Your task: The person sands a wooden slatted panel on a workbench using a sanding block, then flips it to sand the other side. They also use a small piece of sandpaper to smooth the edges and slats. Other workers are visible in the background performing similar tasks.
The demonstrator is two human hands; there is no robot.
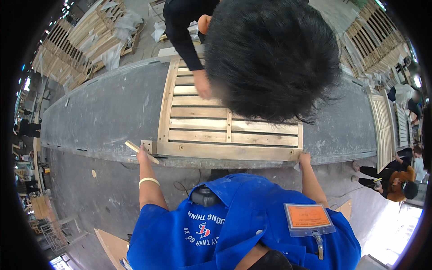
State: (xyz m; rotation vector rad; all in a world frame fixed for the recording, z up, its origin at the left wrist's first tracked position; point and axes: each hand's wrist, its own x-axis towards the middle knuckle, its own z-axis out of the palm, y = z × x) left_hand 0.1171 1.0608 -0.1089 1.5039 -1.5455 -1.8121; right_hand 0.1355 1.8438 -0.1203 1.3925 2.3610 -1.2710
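Left hand [143,156] snug around stick [132,146], right hand [305,159] at corner of slatted panel [228,128], grip unclear, grey tabletop [108,108] past 2 edges

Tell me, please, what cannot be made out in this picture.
Head view, hidden: the upper right of the slatted panel, behind the co-worker's head.
Head view, hidden: the co-worker's second hand, not visible past that head.
Head view, too small: what the distant worker in orange is handling.

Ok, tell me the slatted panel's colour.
The slatted panel is light yellowish-brown, best seen in the head view.
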